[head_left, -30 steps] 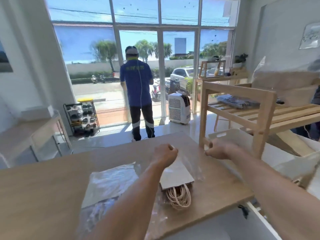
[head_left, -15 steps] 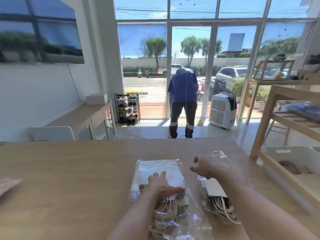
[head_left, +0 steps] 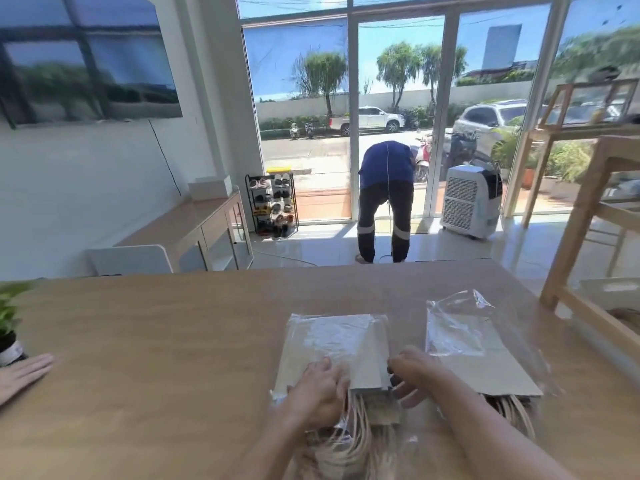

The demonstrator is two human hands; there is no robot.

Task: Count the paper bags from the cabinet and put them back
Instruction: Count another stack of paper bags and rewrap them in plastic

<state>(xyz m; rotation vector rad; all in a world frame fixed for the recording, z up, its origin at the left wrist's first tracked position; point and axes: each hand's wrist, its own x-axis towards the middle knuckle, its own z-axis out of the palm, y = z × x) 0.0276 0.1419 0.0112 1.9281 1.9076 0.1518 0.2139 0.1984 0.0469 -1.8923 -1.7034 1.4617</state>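
Two packs of flat brown paper bags with cream rope handles lie side by side on the wooden table (head_left: 173,323), each in clear plastic wrap. My left hand (head_left: 317,393) grips the near end of the left pack (head_left: 332,344), where the wrap opens and the handles spill out. My right hand (head_left: 414,377) curls around that pack's right near corner, fingers on the bags. The right pack (head_left: 481,358) lies untouched just beside my right forearm.
Another person's hand (head_left: 24,374) rests on the table's left edge by a small potted plant (head_left: 8,320). A wooden shelf unit (head_left: 588,220) stands at the right. Beyond the table, a person in blue (head_left: 386,199) bends over near the glass doors.
My right hand has moved from the right pack over to the left pack. My left hand slid toward its near end. The person in blue has bent down.
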